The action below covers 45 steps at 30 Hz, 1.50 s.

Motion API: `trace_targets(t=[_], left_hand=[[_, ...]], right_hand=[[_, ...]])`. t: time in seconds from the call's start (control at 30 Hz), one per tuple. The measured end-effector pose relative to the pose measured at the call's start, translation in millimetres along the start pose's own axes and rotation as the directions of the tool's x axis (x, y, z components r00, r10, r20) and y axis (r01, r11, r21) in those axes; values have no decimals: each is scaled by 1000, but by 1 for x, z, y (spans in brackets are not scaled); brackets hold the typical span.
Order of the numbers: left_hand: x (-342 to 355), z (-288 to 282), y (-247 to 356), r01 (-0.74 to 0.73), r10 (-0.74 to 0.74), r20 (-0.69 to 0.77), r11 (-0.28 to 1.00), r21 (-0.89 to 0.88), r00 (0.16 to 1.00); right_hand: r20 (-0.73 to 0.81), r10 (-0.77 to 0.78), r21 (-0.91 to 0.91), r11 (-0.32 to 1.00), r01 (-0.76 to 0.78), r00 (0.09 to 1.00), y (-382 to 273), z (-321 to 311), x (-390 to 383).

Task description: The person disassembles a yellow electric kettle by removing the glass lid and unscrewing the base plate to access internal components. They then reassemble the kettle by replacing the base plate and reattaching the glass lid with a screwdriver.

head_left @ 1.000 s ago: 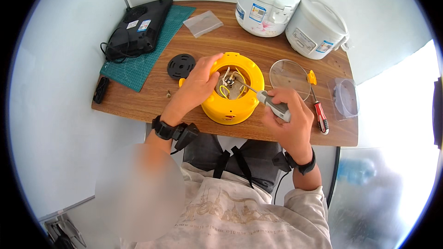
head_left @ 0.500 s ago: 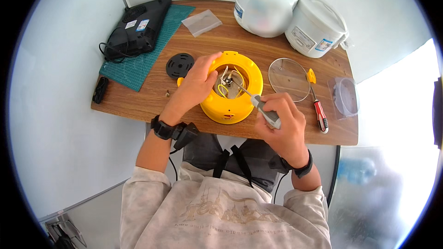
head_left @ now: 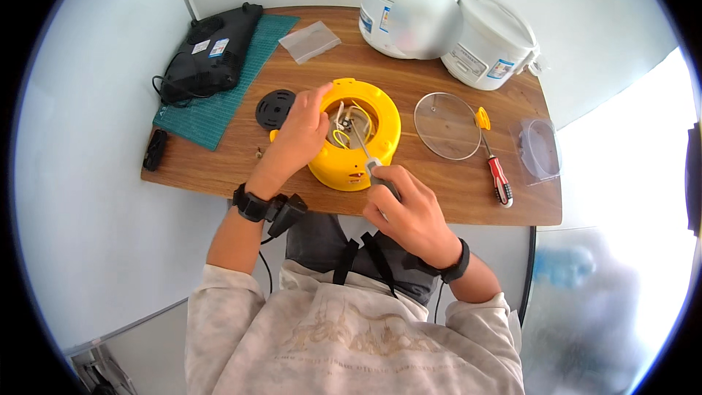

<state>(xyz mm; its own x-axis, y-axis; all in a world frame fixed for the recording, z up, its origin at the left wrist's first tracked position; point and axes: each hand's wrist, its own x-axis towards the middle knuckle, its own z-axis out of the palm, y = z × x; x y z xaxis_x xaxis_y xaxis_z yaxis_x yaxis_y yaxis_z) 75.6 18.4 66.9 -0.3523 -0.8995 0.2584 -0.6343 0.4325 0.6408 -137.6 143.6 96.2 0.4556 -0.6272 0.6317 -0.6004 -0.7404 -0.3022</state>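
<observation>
A yellow round appliance housing, probably a small electric cooker, sits on the table with its hollow side up. White and yellow wires and a metal plate show inside it. My left hand grips its left rim, the fingers reaching over the top edge. In my closed right hand is a screwdriver with a grey and white handle. Its shaft slants into the opening, with the tip among the wires near the middle; the exact contact point is too small to tell.
Left of the housing lie a black slotted disc and small screws. On the right are a glass lid, a red screwdriver and a clear plastic tray. Behind stand two white rice cookers; a black appliance rests on a green mat.
My right hand and the screwdriver have swung left and nearer to me, so the shaft stands more in line with the housing's front. The whole view has shifted slightly. My left hand keeps its hold.
</observation>
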Motion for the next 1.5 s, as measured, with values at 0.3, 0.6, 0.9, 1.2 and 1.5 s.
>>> trace_targets(t=[0.3, 0.6, 0.9, 1.2, 1.5], left_hand=[[1, -1, 1, -11, 7, 40, 996, 93, 999], [8, 1, 6, 19, -25, 57, 994, 110, 998], [10, -2, 11, 46, -52, 94, 997, 68, 994], [10, -1, 2, -27, 22, 83, 998, 52, 996], [8, 1, 5, -27, 24, 73, 998, 50, 997]], right_hand=[[-31, 58, 6, 998, -58, 998, 1, 10, 8], [-145, 251, 188, 957, -223, 957, 10, 11, 4], [-209, 453, 368, 858, -359, 867, 23, 8, -6], [-164, 227, 140, 969, -205, 960, 3, 14, 8], [-278, 357, 297, 915, -273, 892, 36, 12, -9]])
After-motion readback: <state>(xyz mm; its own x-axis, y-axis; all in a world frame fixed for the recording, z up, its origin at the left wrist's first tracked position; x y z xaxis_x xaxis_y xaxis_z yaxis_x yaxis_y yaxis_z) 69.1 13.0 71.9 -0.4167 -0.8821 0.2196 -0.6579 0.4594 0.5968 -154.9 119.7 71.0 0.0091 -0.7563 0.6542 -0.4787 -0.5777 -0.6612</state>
